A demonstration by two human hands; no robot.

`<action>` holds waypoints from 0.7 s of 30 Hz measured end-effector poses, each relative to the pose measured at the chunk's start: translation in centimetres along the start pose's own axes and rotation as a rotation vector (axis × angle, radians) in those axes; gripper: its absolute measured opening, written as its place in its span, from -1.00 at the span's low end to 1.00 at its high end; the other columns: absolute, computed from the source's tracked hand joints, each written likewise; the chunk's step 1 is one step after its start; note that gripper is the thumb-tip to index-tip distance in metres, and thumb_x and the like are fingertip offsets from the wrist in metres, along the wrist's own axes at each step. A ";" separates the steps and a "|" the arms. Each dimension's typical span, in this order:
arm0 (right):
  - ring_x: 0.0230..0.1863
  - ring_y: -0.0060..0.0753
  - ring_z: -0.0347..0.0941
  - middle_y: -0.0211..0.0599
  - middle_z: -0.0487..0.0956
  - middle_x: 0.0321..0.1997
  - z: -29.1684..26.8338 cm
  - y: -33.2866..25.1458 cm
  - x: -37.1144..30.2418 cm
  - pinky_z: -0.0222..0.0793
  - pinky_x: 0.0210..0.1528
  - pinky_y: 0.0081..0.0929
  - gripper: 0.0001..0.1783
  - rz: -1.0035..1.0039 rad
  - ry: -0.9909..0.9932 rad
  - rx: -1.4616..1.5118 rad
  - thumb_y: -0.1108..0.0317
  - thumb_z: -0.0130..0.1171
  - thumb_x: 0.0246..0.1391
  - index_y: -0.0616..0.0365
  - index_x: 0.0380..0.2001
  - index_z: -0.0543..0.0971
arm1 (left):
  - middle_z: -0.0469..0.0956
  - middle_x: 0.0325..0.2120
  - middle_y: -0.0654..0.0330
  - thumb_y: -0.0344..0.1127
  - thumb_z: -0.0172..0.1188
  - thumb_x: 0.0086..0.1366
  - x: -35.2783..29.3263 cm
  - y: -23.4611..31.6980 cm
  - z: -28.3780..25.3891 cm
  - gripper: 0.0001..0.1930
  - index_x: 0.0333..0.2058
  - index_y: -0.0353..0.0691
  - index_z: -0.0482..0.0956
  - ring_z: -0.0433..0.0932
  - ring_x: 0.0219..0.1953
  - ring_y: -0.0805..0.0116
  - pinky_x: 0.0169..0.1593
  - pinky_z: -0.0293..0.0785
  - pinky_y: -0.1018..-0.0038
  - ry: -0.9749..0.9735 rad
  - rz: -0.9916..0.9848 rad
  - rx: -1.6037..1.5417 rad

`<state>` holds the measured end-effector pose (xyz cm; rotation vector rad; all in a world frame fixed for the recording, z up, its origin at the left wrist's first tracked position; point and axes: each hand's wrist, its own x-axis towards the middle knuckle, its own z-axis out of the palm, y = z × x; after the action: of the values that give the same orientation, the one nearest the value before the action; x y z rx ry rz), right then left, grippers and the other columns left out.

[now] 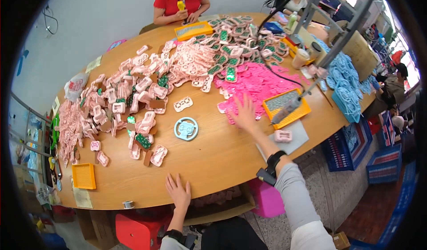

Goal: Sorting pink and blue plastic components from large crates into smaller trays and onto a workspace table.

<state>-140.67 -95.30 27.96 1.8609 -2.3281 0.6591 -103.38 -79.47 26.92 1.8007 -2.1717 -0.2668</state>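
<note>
My left hand (179, 193) rests on the near edge of the wooden table with its fingers stretched out and nothing in it. Out over the near side of a heap of bright pink plastic pieces (262, 81) is my right hand (244, 113), fingers spread; whether it touches the pieces I cannot tell. Right of that hand lies a yellow tray (297, 114) of small metal parts, with a dark-tipped tool (284, 111) across it. A light blue wheel-shaped piece (186, 129) and a pale pink frame (183, 104) lie left of it.
Heaped pale pink casings (142, 85), some with green boards, cover the left and back. A pink casing (283, 136) sits on a grey mat (299, 138). An orange tray (83, 176) and a wire spool (128, 204) lie front left. A co-worker (182, 5) sits opposite.
</note>
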 end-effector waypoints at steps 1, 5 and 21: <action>0.33 0.26 -0.15 0.04 -0.03 0.35 0.5 0.8 1.9 -0.15 0.23 0.29 -0.22 0.027 -0.005 -0.045 -0.18 0.05 -0.02 -0.15 0.24 0.18 | 0.07 0.19 -0.22 -0.15 0.09 0.19 0.3 0.2 0.9 -0.45 0.11 -0.27 0.27 0.03 0.23 -0.19 0.23 -0.01 0.02 -0.010 -0.015 0.003; 0.32 0.23 -0.13 -0.12 0.05 0.34 1.8 4.5 5.0 -0.15 0.22 0.31 -0.34 0.162 -0.052 -0.127 -0.11 0.07 -0.01 -0.20 0.17 0.29 | -0.04 0.25 -0.18 -0.06 0.02 0.20 1.2 1.5 1.1 -0.39 0.18 -0.21 0.22 -0.09 0.29 -0.14 0.28 -0.17 0.00 -0.043 -0.051 0.129; 0.22 0.14 0.06 -0.02 0.24 0.18 0.6 -3.4 -7.5 -0.06 0.22 0.10 -0.60 0.032 0.073 0.331 0.12 0.06 0.04 0.05 -0.07 0.48 | -0.08 0.26 -0.17 -0.08 0.06 0.17 1.6 1.8 2.3 -0.31 0.24 -0.17 0.09 -0.12 0.30 -0.12 0.28 -0.20 0.01 -0.022 -0.084 0.070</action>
<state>-135.46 -89.22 25.87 1.8853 -2.3206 1.1576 -106.15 -80.76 25.52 1.9387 -2.1486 -0.2331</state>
